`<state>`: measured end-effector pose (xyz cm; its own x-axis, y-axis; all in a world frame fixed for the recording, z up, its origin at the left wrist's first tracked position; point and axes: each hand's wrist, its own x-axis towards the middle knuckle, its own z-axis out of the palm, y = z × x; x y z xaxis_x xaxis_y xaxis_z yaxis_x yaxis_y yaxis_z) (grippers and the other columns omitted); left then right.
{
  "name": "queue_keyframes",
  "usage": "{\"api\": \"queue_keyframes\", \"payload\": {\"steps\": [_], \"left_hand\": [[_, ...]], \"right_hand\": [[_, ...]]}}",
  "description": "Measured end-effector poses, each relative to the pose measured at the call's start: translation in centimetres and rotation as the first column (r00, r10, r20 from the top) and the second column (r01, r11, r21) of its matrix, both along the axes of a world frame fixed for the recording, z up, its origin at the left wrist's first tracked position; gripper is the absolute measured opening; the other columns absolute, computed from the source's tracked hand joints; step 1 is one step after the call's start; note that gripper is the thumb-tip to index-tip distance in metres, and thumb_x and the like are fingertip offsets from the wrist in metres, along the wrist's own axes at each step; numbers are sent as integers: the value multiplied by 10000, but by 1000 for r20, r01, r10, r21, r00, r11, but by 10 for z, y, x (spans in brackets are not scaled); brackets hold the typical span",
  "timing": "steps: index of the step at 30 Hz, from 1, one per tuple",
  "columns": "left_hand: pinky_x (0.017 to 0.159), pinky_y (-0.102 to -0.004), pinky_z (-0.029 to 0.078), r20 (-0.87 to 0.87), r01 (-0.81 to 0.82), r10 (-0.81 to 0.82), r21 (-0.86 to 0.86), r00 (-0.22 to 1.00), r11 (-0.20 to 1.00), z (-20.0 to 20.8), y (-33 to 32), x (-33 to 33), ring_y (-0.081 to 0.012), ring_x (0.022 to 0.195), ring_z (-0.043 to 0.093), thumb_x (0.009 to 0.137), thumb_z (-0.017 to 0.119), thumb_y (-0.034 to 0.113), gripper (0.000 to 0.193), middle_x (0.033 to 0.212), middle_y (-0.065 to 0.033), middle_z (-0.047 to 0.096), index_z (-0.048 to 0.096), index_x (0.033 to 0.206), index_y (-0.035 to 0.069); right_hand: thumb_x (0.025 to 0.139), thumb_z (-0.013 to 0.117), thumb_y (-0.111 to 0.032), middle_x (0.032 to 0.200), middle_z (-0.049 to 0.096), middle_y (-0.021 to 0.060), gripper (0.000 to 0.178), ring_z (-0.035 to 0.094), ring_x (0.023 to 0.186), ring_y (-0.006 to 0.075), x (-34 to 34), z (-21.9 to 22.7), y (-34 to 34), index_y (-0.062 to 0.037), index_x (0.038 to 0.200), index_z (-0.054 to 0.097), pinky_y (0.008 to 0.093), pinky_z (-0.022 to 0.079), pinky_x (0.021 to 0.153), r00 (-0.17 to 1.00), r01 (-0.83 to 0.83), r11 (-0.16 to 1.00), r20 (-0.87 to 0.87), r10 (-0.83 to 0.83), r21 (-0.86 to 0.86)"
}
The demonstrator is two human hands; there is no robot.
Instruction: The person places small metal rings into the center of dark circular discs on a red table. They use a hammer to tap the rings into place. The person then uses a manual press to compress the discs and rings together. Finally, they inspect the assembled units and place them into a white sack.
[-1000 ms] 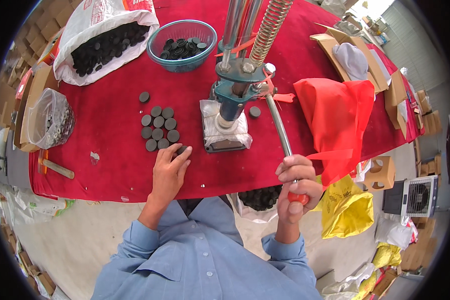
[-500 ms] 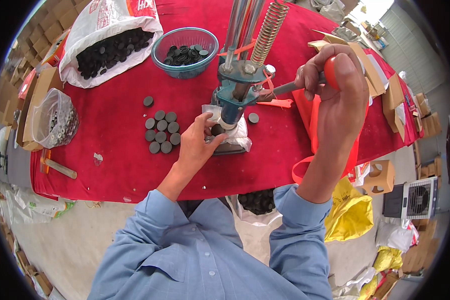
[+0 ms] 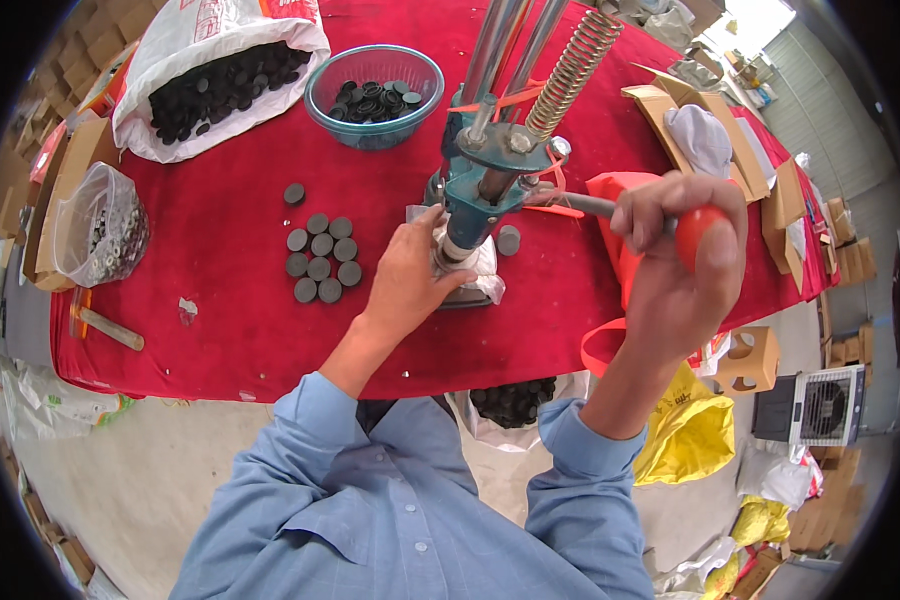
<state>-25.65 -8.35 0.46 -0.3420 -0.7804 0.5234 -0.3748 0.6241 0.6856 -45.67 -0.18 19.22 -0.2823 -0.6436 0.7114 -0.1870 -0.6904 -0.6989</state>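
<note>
A green hand press [image 3: 473, 188] with steel posts and a spring [image 3: 576, 75] stands before me. My right hand [image 3: 685, 262] is wrapped round the red ball knob [image 3: 700, 232] on its grey lever [image 3: 592, 204]. My left hand [image 3: 402, 272] reaches to the foot of the press, thumb and fingers curled around the lower end of its ram; anything between the fingertips is hidden. White plastic wrap [image 3: 487, 272] covers part of the base. To the left lie several dark round discs [image 3: 319, 268] in a cluster, with a lone disc [image 3: 294, 193] above them. Right of the press sits another dark piece [image 3: 509, 240].
Behind on the red-covered table [image 3: 225, 340] are a clear bowl [image 3: 373, 120] of black caps and a white sack [image 3: 220, 130] of black pieces. At left stand a plastic tub [image 3: 105, 225] of small metal parts and a hammer [image 3: 110, 328]. Red bag [image 3: 610, 262] and cartons [image 3: 745, 150] lie right.
My right hand has pulled the lever's knob downward, toward me. My left hand stays at the press foot, its fingers a little higher against the ram. The view has shifted slightly.
</note>
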Motion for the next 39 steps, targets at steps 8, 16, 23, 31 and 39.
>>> {"api": "queue_keyframes", "payload": {"steps": [8, 16, 23, 31, 39], "left_hand": [[992, -475, 503, 397, -341, 393, -196, 830, 919, -13, -38, 97, -341, 1174, 624, 914, 794, 203, 347, 1297, -147, 692, 755, 1232, 67], [991, -491, 532, 470, -129, 157, -93, 869, 987, -18, -53, 106, -353, 1168, 637, 925, 764, 181, 324, 1322, -172, 685, 778, 1223, 57], [1060, -483, 533, 459, -189, 185, -37, 869, 981, -10, -23, 88, -430, 1277, 611, 851, 822, 156, 399, 1398, -256, 605, 761, 1222, 21], [1007, -476, 555, 264, -100, 57, 153, 963, 983, -13, 11, 74, -369, 1172, 664, 800, 864, 65, 412, 1397, -211, 572, 760, 1196, 17], [809, -374, 565, 191, -130, 136, -43, 972, 991, -20, 14, 62, -245, 914, 702, 783, 916, 82, 560, 1052, -113, 748, 739, 1315, 56]], "right_hand": [[1035, 654, -554, 859, 611, 148, 491, 646, 925, 348, 31, -114, 73, -74, 1005, 551, 419, 575, 714, 998, 62, 988, 9, -62, -139], [1035, 642, -585, 934, 677, 171, 526, 655, 1064, 368, 20, -111, 82, -65, 995, 571, 471, 572, 855, 993, 76, 996, -86, -79, -41], [1041, 639, -506, 860, 655, 157, 483, 658, 851, 287, 4, -44, 44, -25, 1028, 598, 453, 563, 824, 994, -49, 998, -98, 45, -36], [1038, 582, -435, 760, 681, 50, 431, 635, 654, 98, -8, 30, -21, -18, 956, 654, 256, 456, 589, 999, 20, 984, -34, -15, 177], [1038, 575, -488, 756, 650, 47, 463, 668, 682, 145, -14, 49, -62, -42, 961, 670, 258, 434, 568, 999, 28, 950, -24, -22, 310]]}}
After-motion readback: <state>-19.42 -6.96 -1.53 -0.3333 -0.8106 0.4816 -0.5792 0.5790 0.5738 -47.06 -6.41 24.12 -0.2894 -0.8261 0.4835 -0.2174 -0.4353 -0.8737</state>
